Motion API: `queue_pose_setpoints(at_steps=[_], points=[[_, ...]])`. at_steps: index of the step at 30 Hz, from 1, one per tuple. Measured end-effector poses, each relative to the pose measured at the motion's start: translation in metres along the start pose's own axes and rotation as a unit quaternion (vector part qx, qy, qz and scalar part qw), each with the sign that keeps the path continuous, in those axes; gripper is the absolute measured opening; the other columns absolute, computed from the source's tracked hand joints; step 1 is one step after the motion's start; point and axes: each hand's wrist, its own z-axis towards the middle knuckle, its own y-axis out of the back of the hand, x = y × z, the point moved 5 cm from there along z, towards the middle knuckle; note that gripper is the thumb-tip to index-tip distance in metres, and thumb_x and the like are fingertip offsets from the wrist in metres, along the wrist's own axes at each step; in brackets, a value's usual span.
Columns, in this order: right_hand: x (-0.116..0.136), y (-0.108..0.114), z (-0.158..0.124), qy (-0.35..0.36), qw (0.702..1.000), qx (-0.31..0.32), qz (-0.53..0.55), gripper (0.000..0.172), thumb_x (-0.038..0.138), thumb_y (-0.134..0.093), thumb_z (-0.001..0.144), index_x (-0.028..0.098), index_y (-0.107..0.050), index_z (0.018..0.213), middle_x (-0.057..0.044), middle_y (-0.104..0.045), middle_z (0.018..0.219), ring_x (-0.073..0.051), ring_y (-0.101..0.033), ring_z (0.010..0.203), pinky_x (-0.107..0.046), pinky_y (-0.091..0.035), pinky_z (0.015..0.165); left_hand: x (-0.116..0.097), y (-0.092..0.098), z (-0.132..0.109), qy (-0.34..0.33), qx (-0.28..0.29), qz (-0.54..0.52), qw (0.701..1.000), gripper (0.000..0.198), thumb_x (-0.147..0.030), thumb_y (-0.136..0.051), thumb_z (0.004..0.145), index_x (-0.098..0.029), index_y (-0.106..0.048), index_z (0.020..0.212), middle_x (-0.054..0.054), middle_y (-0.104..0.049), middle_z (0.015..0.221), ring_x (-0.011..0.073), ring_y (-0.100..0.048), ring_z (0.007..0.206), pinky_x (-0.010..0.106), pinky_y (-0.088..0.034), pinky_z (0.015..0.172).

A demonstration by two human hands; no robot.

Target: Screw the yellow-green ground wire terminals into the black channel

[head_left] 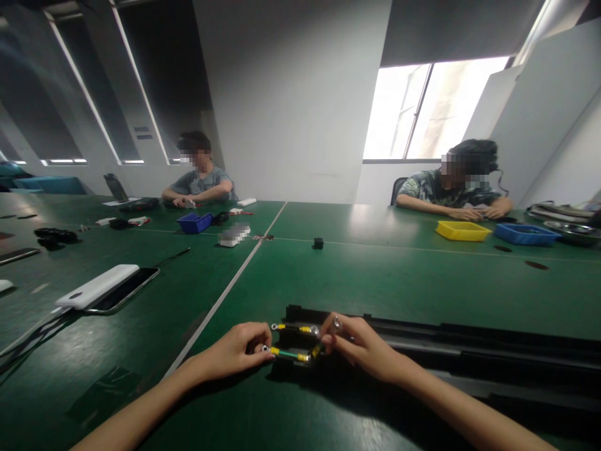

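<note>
My left hand (239, 349) is curled at the near edge of the green table (385, 282), its fingertips pinching the metal ring end of a short green-and-yellow wire (288, 354). My right hand (359, 346) pinches the other end of that wire, with a small silver part at its fingertips. A second short yellow-sleeved wire (295, 327) with ring terminals lies just behind, between the hands. Both wires rest over the left end of a long black rail (469, 347) that runs off to the right.
A white power bank (97, 286) lies on a phone (126, 290) at the left. Farther back are a blue bin (195, 222), a small black cube (318, 243), a yellow tray (462, 230) and a blue tray (526, 233). Two people sit across the table.
</note>
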Motion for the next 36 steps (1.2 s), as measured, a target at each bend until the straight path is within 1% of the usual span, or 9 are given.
queue_pose_setpoints(at_steps=[5,11,15,21,31,36], points=[[-0.0013,-0.0005,-0.0007,-0.007,1.0,0.002,0.007,0.03,0.045,-0.052,0.091,0.015,-0.056,0.085,0.0,-0.058,0.07,-0.009,-0.045,0.055,-0.02,-0.037,0.05,0.0002,0.0001,0.0,0.01,0.002,-0.013,1.0,0.011,-0.026,-0.059,0.088,-0.016,-0.056,0.083,-0.003,-0.052,0.076,0.0125,-0.047,0.066,0.02,-0.035,0.06],[0.0011,-0.0006,-0.0001,0.001,1.0,0.001,0.002,0.027,0.041,-0.054,0.09,0.016,-0.057,0.082,0.0,-0.058,0.07,-0.012,-0.052,0.064,-0.022,-0.042,0.06,-0.0001,0.0003,0.0001,0.019,0.01,-0.017,1.0,0.011,-0.025,-0.059,0.087,-0.015,-0.056,0.083,-0.002,-0.052,0.077,0.0128,-0.048,0.067,0.021,-0.036,0.06],[0.0014,-0.0004,-0.0003,-0.002,1.0,0.001,0.003,0.026,0.041,-0.055,0.089,0.016,-0.058,0.081,0.0,-0.059,0.07,-0.011,-0.051,0.061,-0.021,-0.041,0.057,0.0007,0.0005,0.0006,0.018,0.009,-0.012,1.0,0.011,-0.025,-0.059,0.087,-0.015,-0.056,0.083,-0.002,-0.053,0.078,0.013,-0.048,0.068,0.02,-0.036,0.061],[0.0023,0.0001,-0.0005,0.001,1.0,-0.003,0.006,0.021,0.035,-0.057,0.088,0.016,-0.058,0.08,-0.001,-0.06,0.07,-0.013,-0.054,0.065,-0.024,-0.043,0.063,0.0008,0.0001,0.0001,0.013,0.01,-0.016,1.0,0.011,-0.025,-0.059,0.087,-0.015,-0.056,0.084,-0.002,-0.053,0.078,0.0128,-0.048,0.067,0.02,-0.036,0.061],[0.0009,0.0002,-0.0007,-0.013,1.0,-0.003,0.018,0.019,0.034,-0.058,0.087,0.016,-0.058,0.08,0.0,-0.058,0.068,-0.012,-0.052,0.063,-0.022,-0.041,0.059,0.0014,-0.0003,0.0004,0.011,0.008,-0.007,1.0,0.009,-0.023,-0.06,0.086,-0.015,-0.056,0.083,-0.002,-0.052,0.077,0.0129,-0.048,0.067,0.02,-0.035,0.06],[0.0021,0.0003,-0.0006,-0.008,1.0,-0.003,0.013,0.02,0.034,-0.058,0.087,0.016,-0.058,0.079,0.0,-0.058,0.07,-0.013,-0.053,0.065,-0.023,-0.041,0.062,0.0012,-0.0003,-0.0008,0.012,0.009,-0.006,1.0,0.009,-0.023,-0.06,0.086,-0.015,-0.056,0.083,-0.002,-0.052,0.077,0.0127,-0.047,0.067,0.02,-0.035,0.06]])
